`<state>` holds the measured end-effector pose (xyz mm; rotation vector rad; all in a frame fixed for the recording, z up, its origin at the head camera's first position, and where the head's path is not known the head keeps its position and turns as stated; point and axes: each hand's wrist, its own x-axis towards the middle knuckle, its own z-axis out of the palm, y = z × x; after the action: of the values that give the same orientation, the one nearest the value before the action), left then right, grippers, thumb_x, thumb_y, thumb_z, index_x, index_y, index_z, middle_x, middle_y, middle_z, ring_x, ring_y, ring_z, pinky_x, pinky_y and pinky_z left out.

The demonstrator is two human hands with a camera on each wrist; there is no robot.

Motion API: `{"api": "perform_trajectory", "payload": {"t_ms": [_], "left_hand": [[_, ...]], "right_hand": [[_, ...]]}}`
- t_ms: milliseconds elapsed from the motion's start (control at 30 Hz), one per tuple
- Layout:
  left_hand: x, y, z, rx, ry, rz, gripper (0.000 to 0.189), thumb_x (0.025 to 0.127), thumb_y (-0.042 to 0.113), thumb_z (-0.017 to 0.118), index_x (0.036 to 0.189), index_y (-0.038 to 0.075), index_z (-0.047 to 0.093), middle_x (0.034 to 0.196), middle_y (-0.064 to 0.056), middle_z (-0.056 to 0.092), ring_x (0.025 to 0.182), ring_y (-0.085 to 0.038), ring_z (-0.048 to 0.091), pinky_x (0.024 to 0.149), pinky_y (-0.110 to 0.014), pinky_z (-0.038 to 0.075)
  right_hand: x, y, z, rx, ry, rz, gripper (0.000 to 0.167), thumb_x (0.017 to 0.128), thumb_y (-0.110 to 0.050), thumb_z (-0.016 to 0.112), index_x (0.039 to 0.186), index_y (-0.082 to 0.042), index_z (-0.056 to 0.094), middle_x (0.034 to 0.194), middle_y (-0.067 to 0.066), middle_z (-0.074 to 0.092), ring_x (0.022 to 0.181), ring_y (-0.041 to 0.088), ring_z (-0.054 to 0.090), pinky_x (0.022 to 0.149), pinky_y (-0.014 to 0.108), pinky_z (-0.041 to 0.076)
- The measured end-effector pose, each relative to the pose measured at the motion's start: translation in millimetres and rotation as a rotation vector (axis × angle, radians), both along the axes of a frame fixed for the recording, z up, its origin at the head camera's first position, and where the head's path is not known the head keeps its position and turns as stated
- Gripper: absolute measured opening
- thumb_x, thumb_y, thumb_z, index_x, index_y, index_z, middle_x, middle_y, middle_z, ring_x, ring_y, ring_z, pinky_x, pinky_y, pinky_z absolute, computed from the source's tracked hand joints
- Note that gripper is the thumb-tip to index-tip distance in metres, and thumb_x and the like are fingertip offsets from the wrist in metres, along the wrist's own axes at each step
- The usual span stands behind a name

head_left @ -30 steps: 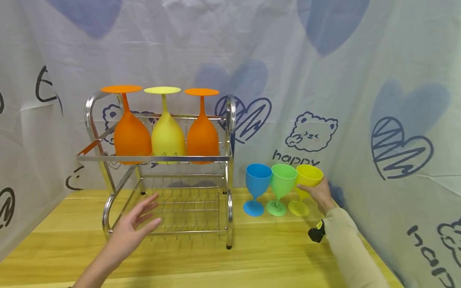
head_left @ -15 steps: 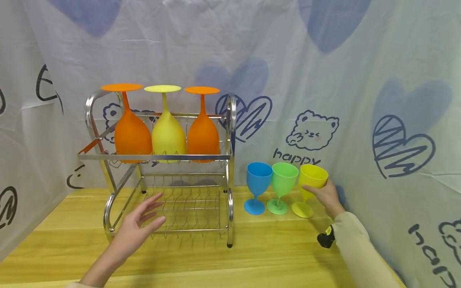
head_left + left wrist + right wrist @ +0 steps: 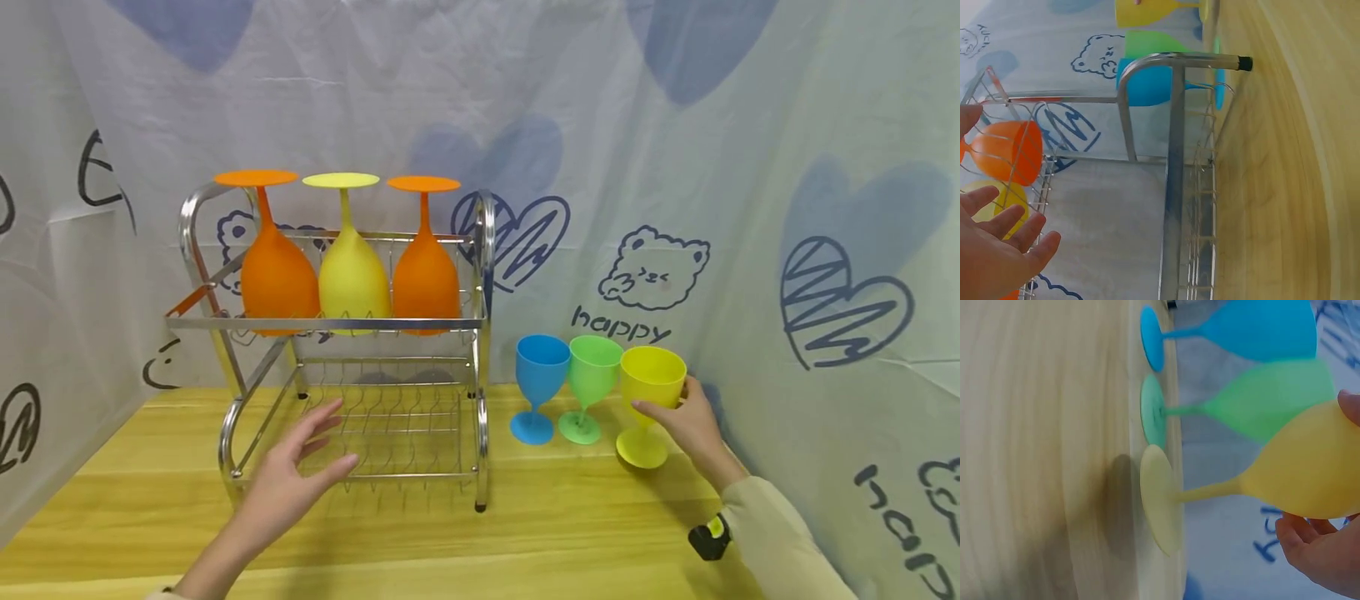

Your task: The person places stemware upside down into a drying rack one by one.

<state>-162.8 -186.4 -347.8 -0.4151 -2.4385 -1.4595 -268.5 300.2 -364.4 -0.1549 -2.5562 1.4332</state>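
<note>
My right hand (image 3: 693,425) grips a yellow goblet (image 3: 651,379) by its bowl, thumb on the near side and fingers behind. In the right wrist view the goblet's foot (image 3: 1161,500) stands off the wood, with a shadow beside it. To its left a green goblet (image 3: 594,371) and a blue goblet (image 3: 542,371) stand upright in a row. My left hand (image 3: 288,475) hovers in front of the metal rack (image 3: 480,417), fingers spread and holding nothing. On the rack's upper tier, two orange goblets (image 3: 279,279) and a pale yellow goblet (image 3: 354,279) sit upside down.
Wire slots (image 3: 397,417) line the rack's lower tier. The rack stands on a wooden table (image 3: 555,533), near the patterned cloth (image 3: 675,183) that hangs behind and at both sides. A black strap piece (image 3: 708,537) is at my right wrist.
My right hand has drawn the yellow goblet toward me and slightly right, away from the green one. My left hand has shifted slightly right.
</note>
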Motion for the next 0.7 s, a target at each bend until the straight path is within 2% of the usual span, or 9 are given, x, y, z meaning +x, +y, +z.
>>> {"api": "perform_trajectory", "payload": {"t_ms": [167,300,500,700], "left_hand": [[-2.4,14.5,1.0,0.051,0.002,-0.033,0.067,0.09,0.022,0.07,0.147,0.008,0.037,0.145,-0.02,0.041,0.129,-0.039,0.04,0.104,-0.058,0.035],[-5.1,27.2,-2.4,0.065,0.007,-0.054,0.068,0.088,0.02,0.072,0.146,0.007,0.038,0.144,-0.02,0.042,0.128,-0.04,0.041,0.102,-0.058,0.037],[-8.9,45.0,-4.7,0.094,0.028,-0.088,0.071,0.085,0.018,0.075,0.146,0.007,0.04,0.144,-0.016,0.043,0.128,-0.036,0.043,0.104,-0.054,0.038],[-11.3,57.6,-8.3,0.097,-0.007,-0.104,0.077,0.081,0.02,0.079,0.146,0.011,0.04,0.145,-0.014,0.043,0.128,-0.034,0.043,0.103,-0.053,0.039]], "right_hand": [[15.3,-19,-1.8,0.01,0.036,0.065,0.096,0.083,-0.031,0.077,0.148,0.003,0.016,0.143,0.029,0.03,0.126,0.043,0.037,0.103,0.057,0.036],[24.7,-43,-5.2,0.005,0.078,0.136,0.089,0.082,-0.026,0.078,0.145,0.002,0.023,0.138,0.025,0.037,0.122,0.041,0.042,0.1,0.055,0.04],[37.6,-75,-2.1,0.046,0.149,0.229,0.082,0.079,-0.023,0.081,0.142,-0.001,0.033,0.131,0.02,0.046,0.116,0.035,0.047,0.096,0.054,0.042],[47.4,-98,-1.3,0.092,0.182,0.296,0.085,0.073,-0.023,0.085,0.14,-0.004,0.038,0.128,0.014,0.049,0.113,0.029,0.049,0.095,0.053,0.043]]}}
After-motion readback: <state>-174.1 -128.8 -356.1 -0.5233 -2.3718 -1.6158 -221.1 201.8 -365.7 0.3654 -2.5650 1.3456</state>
